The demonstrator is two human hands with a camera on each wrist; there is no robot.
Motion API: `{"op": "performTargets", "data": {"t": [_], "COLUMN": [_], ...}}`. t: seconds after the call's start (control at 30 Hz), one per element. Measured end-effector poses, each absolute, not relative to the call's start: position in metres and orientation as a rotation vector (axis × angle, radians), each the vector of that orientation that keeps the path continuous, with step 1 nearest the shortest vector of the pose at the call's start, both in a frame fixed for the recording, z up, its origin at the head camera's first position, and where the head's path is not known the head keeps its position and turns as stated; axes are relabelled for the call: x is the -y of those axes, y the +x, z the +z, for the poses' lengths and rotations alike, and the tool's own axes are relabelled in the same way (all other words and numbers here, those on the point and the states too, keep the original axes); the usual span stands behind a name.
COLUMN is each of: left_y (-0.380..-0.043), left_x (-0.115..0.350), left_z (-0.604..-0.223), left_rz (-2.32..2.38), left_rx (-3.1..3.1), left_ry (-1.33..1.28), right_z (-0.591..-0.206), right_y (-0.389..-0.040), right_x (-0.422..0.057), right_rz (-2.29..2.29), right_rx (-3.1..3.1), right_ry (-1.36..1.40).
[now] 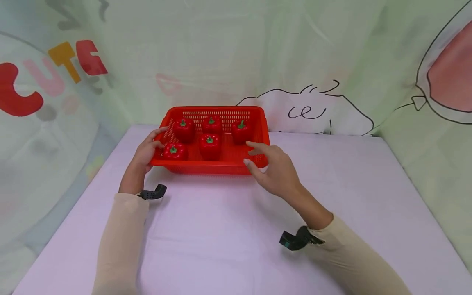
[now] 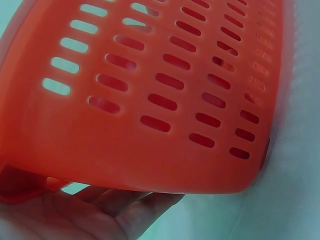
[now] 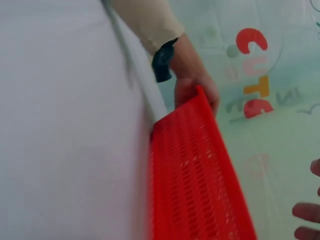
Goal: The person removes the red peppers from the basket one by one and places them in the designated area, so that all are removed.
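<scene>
A red plastic basket (image 1: 221,168) with slotted walls stands toward the back of the table. Inside it lie several red bell peppers (image 1: 210,146) with green stems, mostly in its left and middle part. My left hand (image 1: 145,152) grips the basket's left rim, its fingers reaching over the edge. In the left wrist view the left hand (image 2: 107,212) shows along the rim, beside the slotted wall (image 2: 125,145). My right hand (image 1: 274,169) hovers at the front right corner, fingers apart and slightly bent, with nothing between them. Its fingertips overlap the basket near the rightmost pepper (image 1: 242,132).
A pale cloth covers the table (image 1: 206,237). Behind the basket hangs a light curtain (image 1: 221,53) with printed letters and drawings. Both wrists carry a black camera mount, such as the right one (image 1: 295,239).
</scene>
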State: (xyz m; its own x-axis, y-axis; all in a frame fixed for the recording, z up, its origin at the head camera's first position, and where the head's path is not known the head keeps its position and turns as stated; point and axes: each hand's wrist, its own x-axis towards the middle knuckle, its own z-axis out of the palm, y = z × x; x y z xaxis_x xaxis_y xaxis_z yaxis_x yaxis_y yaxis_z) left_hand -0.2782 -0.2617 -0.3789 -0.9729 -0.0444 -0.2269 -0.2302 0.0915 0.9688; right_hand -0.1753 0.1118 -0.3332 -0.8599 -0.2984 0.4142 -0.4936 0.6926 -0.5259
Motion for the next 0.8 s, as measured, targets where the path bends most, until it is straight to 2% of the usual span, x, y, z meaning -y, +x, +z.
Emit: {"op": "performTargets", "data": {"t": [0.13, 0.4, 0.8], "left_y": [-0.277, -0.278, -0.278], "left_x": [0.263, 0.263, 0.264], "left_z": [-0.381, -0.382, -0.382], "left_rz": [2.002, 2.017, 2.027], "left_rx": [-2.224, -2.227, -2.226], "left_ry": [-0.298, -0.271, -0.292], "right_z": [-0.330, -0.339, -0.361], "right_y": [-0.210, -0.275, -0.306], "right_x": [-0.078, -0.025, -0.003], "right_rz": [1.162, 1.319, 1.307], "right_rx": [2.659, 2.930, 3.084], "right_ry": [0.676, 0.482, 0.348]}}
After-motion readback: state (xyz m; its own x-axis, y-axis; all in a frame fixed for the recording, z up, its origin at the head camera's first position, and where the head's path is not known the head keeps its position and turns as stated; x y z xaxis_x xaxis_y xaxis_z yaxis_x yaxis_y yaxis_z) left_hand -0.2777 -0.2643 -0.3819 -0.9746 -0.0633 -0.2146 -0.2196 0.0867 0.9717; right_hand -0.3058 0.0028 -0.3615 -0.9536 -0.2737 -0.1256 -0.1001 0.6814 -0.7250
